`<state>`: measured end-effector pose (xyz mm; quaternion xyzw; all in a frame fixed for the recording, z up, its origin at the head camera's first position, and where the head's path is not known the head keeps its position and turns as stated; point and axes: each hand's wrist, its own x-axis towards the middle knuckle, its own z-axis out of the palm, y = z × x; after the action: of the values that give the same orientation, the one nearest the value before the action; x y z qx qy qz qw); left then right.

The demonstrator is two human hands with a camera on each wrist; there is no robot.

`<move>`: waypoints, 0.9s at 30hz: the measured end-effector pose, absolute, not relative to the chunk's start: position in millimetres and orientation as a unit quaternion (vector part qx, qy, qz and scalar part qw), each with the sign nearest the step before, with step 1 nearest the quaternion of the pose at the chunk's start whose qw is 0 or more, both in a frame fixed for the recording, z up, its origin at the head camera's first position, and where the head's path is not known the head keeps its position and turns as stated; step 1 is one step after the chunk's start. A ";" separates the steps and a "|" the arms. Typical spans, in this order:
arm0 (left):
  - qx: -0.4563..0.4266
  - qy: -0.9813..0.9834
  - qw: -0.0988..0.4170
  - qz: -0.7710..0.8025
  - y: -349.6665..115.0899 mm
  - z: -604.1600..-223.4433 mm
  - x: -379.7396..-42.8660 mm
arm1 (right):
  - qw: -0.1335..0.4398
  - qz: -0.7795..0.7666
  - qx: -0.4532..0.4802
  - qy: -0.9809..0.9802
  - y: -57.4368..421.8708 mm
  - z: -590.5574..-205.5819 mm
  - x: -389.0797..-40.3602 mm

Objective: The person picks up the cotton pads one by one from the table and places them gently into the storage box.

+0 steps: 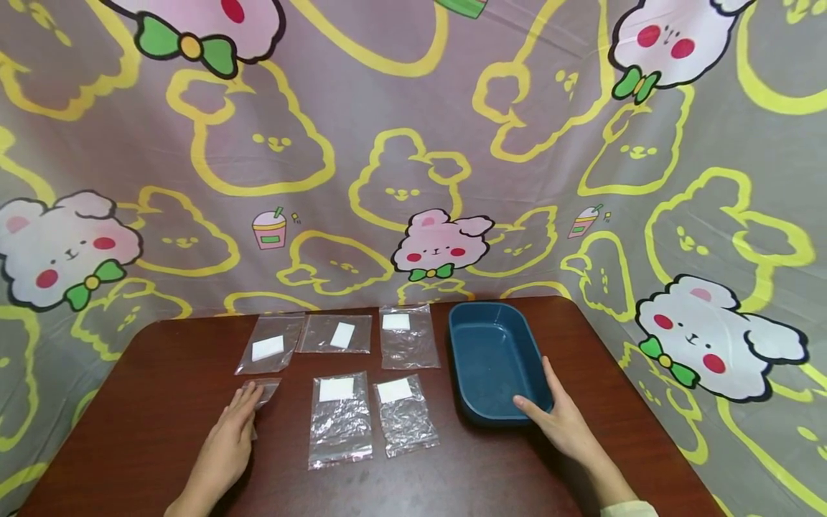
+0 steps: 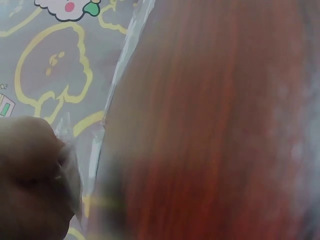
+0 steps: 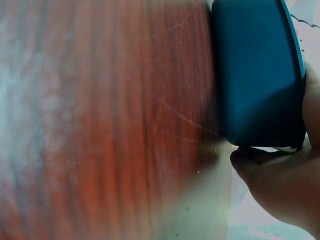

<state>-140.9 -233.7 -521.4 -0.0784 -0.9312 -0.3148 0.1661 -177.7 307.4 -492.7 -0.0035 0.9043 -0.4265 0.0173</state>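
My left hand (image 1: 226, 439) is at the left part of the table, its fingers over a small clear plastic bag (image 1: 268, 390). Much of that bag is hidden behind the hand. In the left wrist view, the clear film (image 2: 74, 185) comes out from between the digits, pinched there. On the right, my right hand (image 1: 570, 429) grips the near right corner of a dark blue rectangular tub (image 1: 500, 359). The thumb lies over its rim and the fingers are round the outer wall. Nothing lies inside the tub.
Between the hands, several clear bags with white labels lie flat in two rows, among them a back-left bag (image 1: 268, 348) and a front bag (image 1: 341, 424). The brown wooden table (image 1: 148, 402) has a printed cloth (image 1: 336, 165) hanging behind and beside it.
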 end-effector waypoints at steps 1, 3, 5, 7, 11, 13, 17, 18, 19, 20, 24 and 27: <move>-0.079 -0.931 0.172 -0.313 -233.4 -520.1 -140.9 | 0.017 -0.427 -0.004 0.904 307.3 -492.9 -177.7; -0.080 -0.929 0.182 -0.311 -233.2 -517.1 -140.7 | 0.015 -0.427 -0.005 0.904 307.3 -493.4 -177.7; -0.080 -0.928 0.189 -0.310 -233.5 -513.7 -140.1 | 0.014 -0.427 -0.006 0.904 307.3 -493.8 -177.9; -0.078 -0.927 0.197 -0.308 -233.9 -509.9 -139.3 | 0.014 -0.427 -0.007 0.904 307.2 -494.0 -178.1; -0.080 -0.924 0.217 -0.305 -234.2 -501.9 -138.9 | 0.016 -0.428 -0.004 0.904 307.1 -493.9 -178.4; -0.082 -0.922 0.224 -0.305 -234.2 -498.0 -138.7 | 0.016 -0.428 -0.004 0.904 307.2 -493.9 -178.5; -0.091 -0.922 0.235 -0.295 -233.9 -489.7 -138.0 | 0.016 -0.428 -0.005 0.904 307.6 -493.9 -178.4; -0.093 -0.922 0.238 -0.292 -233.8 -487.5 -137.7 | 0.015 -0.428 -0.006 0.904 307.7 -494.0 -178.4; -0.096 -0.921 0.242 -0.290 -233.5 -485.1 -137.5 | 0.014 -0.429 -0.008 0.903 307.7 -494.0 -178.4; -0.099 -0.921 0.244 -0.288 -233.3 -482.8 -137.3 | 0.013 -0.429 -0.009 0.903 307.8 -494.1 -178.6; -0.107 -0.917 0.254 -0.287 -233.0 -474.0 -136.8 | 0.011 -0.430 -0.011 0.903 308.3 -494.4 -178.6; -0.110 -0.917 0.259 -0.284 -234.5 -469.3 -137.0 | 0.012 -0.430 -0.011 0.903 307.8 -494.3 -179.0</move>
<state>-137.0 -234.5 -469.3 -0.1104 -0.9165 -0.2836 0.2594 -179.0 307.8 -494.3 -0.0114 0.9029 -0.4296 0.0122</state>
